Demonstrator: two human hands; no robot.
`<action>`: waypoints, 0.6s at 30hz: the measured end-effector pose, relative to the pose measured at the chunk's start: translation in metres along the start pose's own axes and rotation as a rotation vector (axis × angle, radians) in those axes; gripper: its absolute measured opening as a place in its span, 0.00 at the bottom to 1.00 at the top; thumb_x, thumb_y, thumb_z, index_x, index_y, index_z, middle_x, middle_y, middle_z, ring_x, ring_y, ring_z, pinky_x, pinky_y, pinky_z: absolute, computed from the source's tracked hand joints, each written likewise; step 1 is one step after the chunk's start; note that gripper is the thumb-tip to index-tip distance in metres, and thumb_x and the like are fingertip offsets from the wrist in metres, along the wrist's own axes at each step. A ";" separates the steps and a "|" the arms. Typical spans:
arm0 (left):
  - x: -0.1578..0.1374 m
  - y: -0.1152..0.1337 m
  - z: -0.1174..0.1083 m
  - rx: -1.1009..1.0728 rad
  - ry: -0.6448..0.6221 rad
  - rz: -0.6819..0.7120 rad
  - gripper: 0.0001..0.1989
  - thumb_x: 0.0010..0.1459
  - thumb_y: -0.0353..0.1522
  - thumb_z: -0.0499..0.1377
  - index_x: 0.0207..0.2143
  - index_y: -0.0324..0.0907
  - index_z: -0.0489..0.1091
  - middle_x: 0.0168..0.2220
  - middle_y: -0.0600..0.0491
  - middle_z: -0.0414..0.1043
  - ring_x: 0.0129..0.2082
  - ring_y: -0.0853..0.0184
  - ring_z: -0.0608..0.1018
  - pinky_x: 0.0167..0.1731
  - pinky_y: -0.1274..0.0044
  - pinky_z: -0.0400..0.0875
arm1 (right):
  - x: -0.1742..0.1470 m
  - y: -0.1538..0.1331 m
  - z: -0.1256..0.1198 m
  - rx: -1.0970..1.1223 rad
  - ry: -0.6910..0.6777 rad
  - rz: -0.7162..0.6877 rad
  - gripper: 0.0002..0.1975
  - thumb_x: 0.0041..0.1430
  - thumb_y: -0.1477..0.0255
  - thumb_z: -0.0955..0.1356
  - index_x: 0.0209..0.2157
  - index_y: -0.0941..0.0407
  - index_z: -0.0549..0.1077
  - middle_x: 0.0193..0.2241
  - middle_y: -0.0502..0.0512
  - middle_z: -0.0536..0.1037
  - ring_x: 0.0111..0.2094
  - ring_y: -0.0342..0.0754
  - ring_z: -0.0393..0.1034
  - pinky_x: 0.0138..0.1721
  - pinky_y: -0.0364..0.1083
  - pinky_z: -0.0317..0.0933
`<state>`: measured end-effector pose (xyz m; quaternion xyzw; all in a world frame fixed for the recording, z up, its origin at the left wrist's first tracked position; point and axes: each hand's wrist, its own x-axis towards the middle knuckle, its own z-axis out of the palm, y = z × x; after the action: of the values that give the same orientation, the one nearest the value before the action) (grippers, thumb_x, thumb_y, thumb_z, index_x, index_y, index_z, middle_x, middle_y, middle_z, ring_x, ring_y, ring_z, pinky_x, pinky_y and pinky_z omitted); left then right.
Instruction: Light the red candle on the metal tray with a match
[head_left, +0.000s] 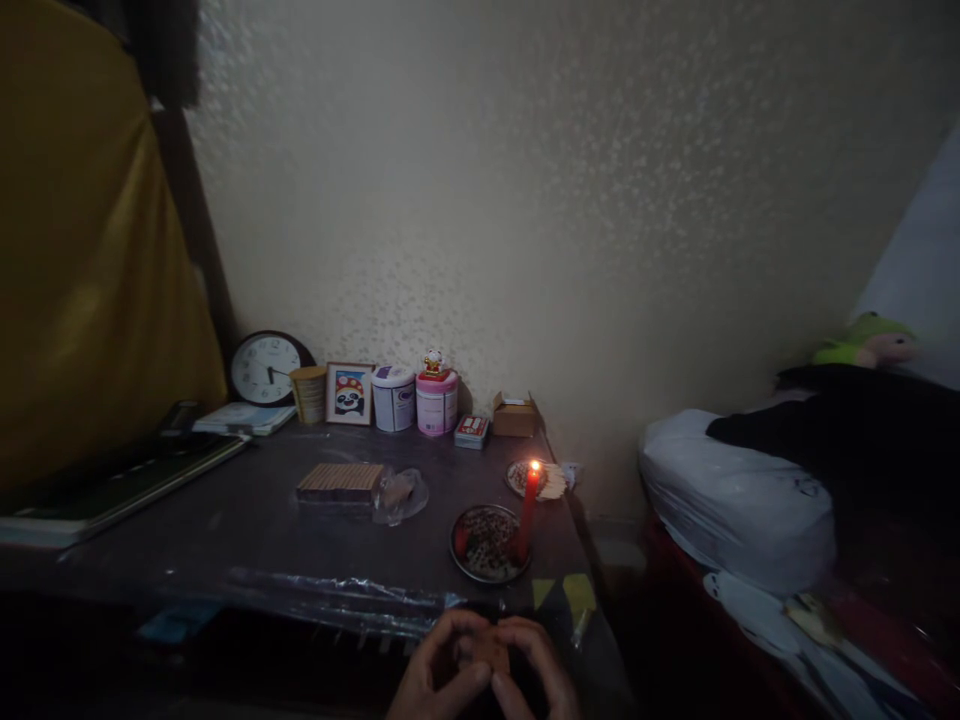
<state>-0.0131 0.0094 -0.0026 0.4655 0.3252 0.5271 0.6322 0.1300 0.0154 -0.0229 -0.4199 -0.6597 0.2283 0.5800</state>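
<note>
At the table's front edge, my left hand (pixel 444 668) and my right hand (pixel 536 664) close their fingertips around a small brown matchbox (pixel 491 650). Both thumbs rest on its near side. The fingers partly cover it, and dim light hides its details. Just beyond my hands, a round metal plate (pixel 487 572) with dark and pale bits on it lies on the table. A lit red candle (pixel 529 510) stands upright at that plate's right side. Behind the candle, a smaller plate (pixel 517 478) has several pale thin sticks (pixel 553 482) beside it.
A striped block of stacked boxes (pixel 340 483) and crumpled clear plastic (pixel 401 497) lie mid-table. Along the wall stand a clock (pixel 268 370), a panda picture (pixel 349 394), two canisters (pixel 394 400) and a cardboard box (pixel 514 416). White bags (pixel 739 490) bulge at the right.
</note>
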 end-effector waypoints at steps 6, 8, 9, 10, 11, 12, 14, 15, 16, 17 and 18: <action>0.001 -0.004 -0.002 0.022 -0.002 -0.003 0.20 0.42 0.43 0.65 0.36 0.43 0.68 0.27 0.57 0.68 0.28 0.69 0.68 0.31 0.78 0.59 | 0.001 -0.003 -0.001 0.014 0.006 -0.007 0.11 0.51 0.59 0.67 0.34 0.51 0.73 0.35 0.52 0.76 0.38 0.48 0.73 0.40 0.40 0.65; 0.001 -0.005 -0.003 0.012 -0.003 -0.023 0.22 0.42 0.44 0.66 0.38 0.44 0.67 0.27 0.57 0.69 0.29 0.68 0.70 0.32 0.77 0.59 | 0.000 -0.002 -0.002 -0.001 0.003 0.010 0.11 0.51 0.60 0.67 0.34 0.51 0.73 0.36 0.52 0.76 0.38 0.48 0.73 0.41 0.40 0.65; 0.001 -0.005 -0.003 0.006 -0.005 -0.036 0.23 0.42 0.44 0.65 0.39 0.44 0.67 0.28 0.56 0.69 0.29 0.67 0.70 0.32 0.77 0.60 | 0.000 -0.002 -0.002 -0.006 0.002 0.016 0.11 0.52 0.60 0.67 0.34 0.51 0.74 0.36 0.52 0.76 0.38 0.48 0.73 0.41 0.40 0.65; 0.001 -0.005 -0.003 0.006 -0.007 -0.044 0.23 0.42 0.44 0.65 0.39 0.44 0.66 0.28 0.56 0.69 0.29 0.67 0.71 0.32 0.77 0.60 | 0.000 -0.001 -0.002 -0.007 0.002 0.018 0.11 0.51 0.60 0.67 0.34 0.51 0.74 0.36 0.52 0.76 0.38 0.48 0.73 0.41 0.40 0.65; 0.001 -0.005 -0.003 0.007 -0.008 -0.044 0.24 0.42 0.44 0.65 0.40 0.44 0.66 0.28 0.56 0.69 0.30 0.67 0.71 0.32 0.77 0.60 | 0.000 -0.001 -0.002 -0.006 0.003 0.018 0.11 0.51 0.60 0.68 0.34 0.51 0.74 0.36 0.52 0.76 0.38 0.48 0.73 0.41 0.40 0.65; 0.001 -0.005 -0.003 0.007 -0.008 -0.038 0.24 0.42 0.44 0.65 0.40 0.44 0.66 0.28 0.56 0.69 0.30 0.67 0.71 0.32 0.77 0.60 | -0.001 0.000 -0.002 -0.003 0.005 0.015 0.11 0.51 0.60 0.68 0.34 0.51 0.74 0.36 0.52 0.76 0.39 0.48 0.73 0.41 0.40 0.65; 0.001 -0.005 -0.004 0.004 -0.022 -0.035 0.25 0.42 0.44 0.66 0.41 0.44 0.65 0.28 0.56 0.69 0.30 0.67 0.71 0.32 0.77 0.60 | -0.001 0.001 -0.002 -0.004 0.015 0.006 0.11 0.51 0.60 0.68 0.33 0.51 0.74 0.36 0.53 0.76 0.38 0.48 0.73 0.41 0.40 0.65; 0.001 -0.005 -0.005 0.004 -0.033 -0.039 0.25 0.43 0.43 0.66 0.41 0.43 0.65 0.28 0.56 0.69 0.30 0.67 0.71 0.33 0.77 0.60 | -0.001 0.001 -0.001 -0.009 0.020 0.002 0.11 0.52 0.60 0.68 0.33 0.51 0.74 0.36 0.53 0.77 0.38 0.48 0.73 0.40 0.40 0.65; 0.002 -0.006 -0.005 0.003 -0.039 -0.041 0.24 0.43 0.43 0.66 0.41 0.43 0.65 0.29 0.56 0.69 0.30 0.67 0.71 0.33 0.77 0.60 | -0.001 0.001 -0.001 -0.014 0.023 -0.002 0.11 0.52 0.60 0.68 0.33 0.51 0.74 0.35 0.53 0.77 0.38 0.48 0.73 0.40 0.40 0.65; 0.002 -0.006 -0.006 0.000 -0.041 -0.043 0.24 0.43 0.43 0.66 0.41 0.44 0.65 0.29 0.55 0.69 0.31 0.67 0.71 0.33 0.77 0.60 | -0.001 0.001 -0.001 -0.019 0.023 -0.007 0.11 0.52 0.60 0.68 0.33 0.51 0.74 0.35 0.53 0.77 0.38 0.48 0.73 0.40 0.40 0.66; 0.002 -0.007 -0.006 -0.005 -0.039 -0.043 0.24 0.43 0.42 0.66 0.41 0.44 0.65 0.29 0.55 0.70 0.31 0.67 0.71 0.33 0.77 0.60 | -0.001 0.001 -0.001 -0.021 0.021 -0.011 0.11 0.52 0.60 0.67 0.33 0.51 0.74 0.35 0.53 0.77 0.38 0.48 0.73 0.40 0.41 0.66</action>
<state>-0.0155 0.0125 -0.0111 0.4670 0.3215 0.5049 0.6509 0.1314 0.0148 -0.0241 -0.4247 -0.6583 0.2136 0.5837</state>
